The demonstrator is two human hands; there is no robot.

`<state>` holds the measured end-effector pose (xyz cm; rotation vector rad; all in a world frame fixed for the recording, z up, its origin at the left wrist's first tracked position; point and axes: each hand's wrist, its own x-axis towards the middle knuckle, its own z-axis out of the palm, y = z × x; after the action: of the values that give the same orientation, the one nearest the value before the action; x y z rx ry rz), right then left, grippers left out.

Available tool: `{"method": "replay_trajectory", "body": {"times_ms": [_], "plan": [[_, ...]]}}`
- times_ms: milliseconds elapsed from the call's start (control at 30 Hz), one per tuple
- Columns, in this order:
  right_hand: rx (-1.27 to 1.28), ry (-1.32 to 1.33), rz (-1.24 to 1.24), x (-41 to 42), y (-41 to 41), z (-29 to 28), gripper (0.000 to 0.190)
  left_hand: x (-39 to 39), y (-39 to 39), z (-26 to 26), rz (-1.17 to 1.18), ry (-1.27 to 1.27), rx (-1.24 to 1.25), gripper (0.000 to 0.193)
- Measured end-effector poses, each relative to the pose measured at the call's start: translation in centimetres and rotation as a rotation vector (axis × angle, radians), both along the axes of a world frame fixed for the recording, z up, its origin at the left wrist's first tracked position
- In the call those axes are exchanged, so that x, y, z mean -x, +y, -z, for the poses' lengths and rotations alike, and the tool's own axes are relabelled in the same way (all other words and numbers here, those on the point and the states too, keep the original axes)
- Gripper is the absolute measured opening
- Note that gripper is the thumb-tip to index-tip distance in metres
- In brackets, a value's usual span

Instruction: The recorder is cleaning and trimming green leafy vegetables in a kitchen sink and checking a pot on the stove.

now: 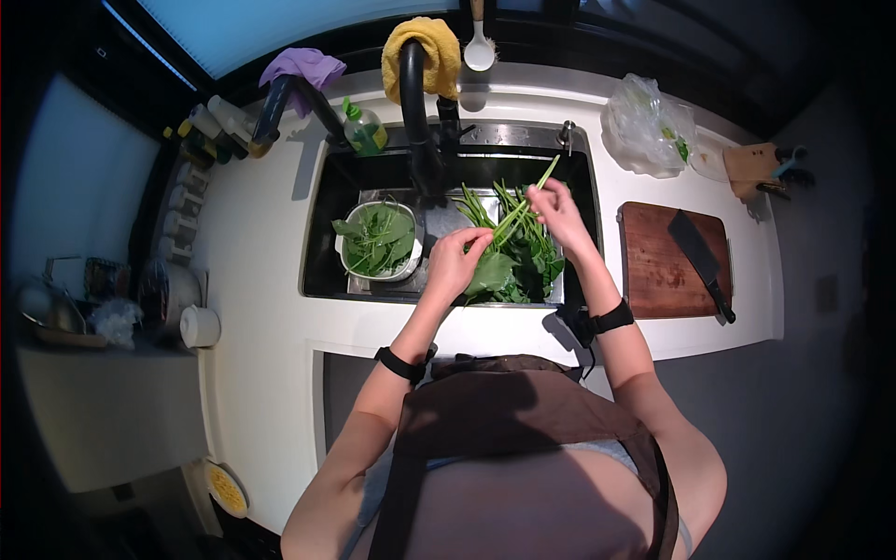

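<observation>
My left hand [455,259] pinches a green leafy stem [514,215] near its lower part, over the right half of the black sink [325,273]. Higher along the same stem, my right hand [558,213] has its thumb and fingertips at the stalk, whose tip points up and away. Beneath both hands lies a heap of leafy greens [535,262] with long stalks, on a metal tray at the sink's right. A white basket [341,253] in the left half of the sink holds loose leaves [381,238]. The fingers partly hide the gripped stem.
A black faucet [413,91] draped with a yellow cloth [441,56] rises behind the sink. Right of it, a cleaver [694,245] lies on a wooden cutting board [647,269]. A plastic bag [640,122] and knife block [749,164] stand behind; a soap bottle [365,129] is at back left.
</observation>
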<state>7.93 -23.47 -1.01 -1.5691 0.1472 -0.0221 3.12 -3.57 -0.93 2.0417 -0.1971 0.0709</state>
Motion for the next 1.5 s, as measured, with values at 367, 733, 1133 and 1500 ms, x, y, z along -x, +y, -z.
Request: {"method": "replay_trajectory", "body": {"times_ms": [367, 733, 1133, 1500], "plan": [[0.650, -0.312, -0.295, 1.3, 0.5, -2.7, 0.021, -0.6, 1.9, -0.5, 0.069, -0.213, -0.256, 0.016], [0.487, -0.327, -0.459, 2.1, 1.8, -2.0, 0.023, -2.1, 0.6, 0.5, 0.259, 0.483, 0.453, 0.025], [0.577, -0.467, -0.330, 3.1, 2.6, -2.4, 0.018, -2.1, -0.7, 2.3, 0.021, 0.577, 0.742, 0.021], [0.245, -0.169, -0.221, 2.9, 1.2, -1.9, 0.023, -4.1, 5.0, 0.9, -0.311, 0.702, 1.413, 0.016]]}}
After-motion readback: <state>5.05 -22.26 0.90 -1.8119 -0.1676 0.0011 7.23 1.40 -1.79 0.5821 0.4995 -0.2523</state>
